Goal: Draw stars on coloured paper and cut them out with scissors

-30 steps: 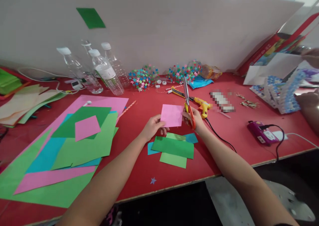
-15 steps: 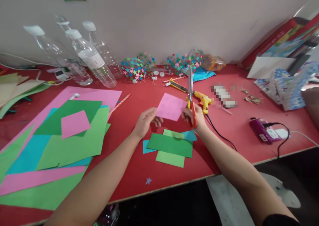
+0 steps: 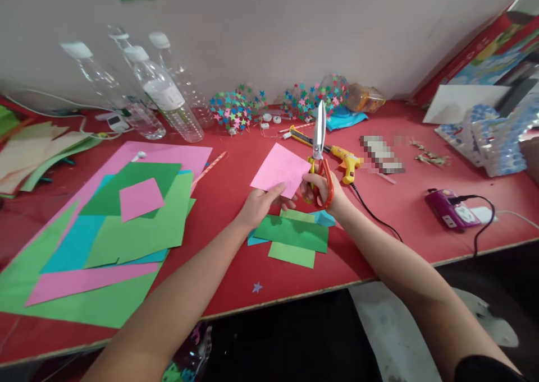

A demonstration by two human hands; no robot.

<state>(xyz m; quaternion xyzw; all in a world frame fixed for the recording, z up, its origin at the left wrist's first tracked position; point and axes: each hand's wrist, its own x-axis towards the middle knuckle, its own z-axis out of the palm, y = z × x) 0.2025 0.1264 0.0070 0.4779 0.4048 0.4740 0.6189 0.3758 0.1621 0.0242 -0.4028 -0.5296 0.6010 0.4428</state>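
A pink square of paper (image 3: pixel 278 170) is pinched in my left hand (image 3: pixel 261 203), its thumb on top near the lower edge. My right hand (image 3: pixel 323 190) grips red-and-yellow scissors (image 3: pixel 319 138) by the handles, with the blades pointing up and away. The right fingertips reach the paper's right corner. Below both hands, a dark green strip (image 3: pixel 295 233) lies across light green (image 3: pixel 292 254) and blue pieces (image 3: pixel 325 219) on the red table (image 3: pixel 227 281).
Coloured sheets (image 3: pixel 138 242) with a pink square (image 3: pixel 141 199) on top lie at left. Behind them stand plastic bottles (image 3: pixel 168 99). A yellow glue gun (image 3: pixel 346 162), a cutter (image 3: pixel 301 136) and star-filled containers (image 3: pixel 231 113) sit farther back. A purple power adapter (image 3: pixel 452 208) is at right.
My left hand has shifted its hold from the paper's left corner to its lower edge, and the paper has turned. The scissors are now seen more broadside, handles spread apart.
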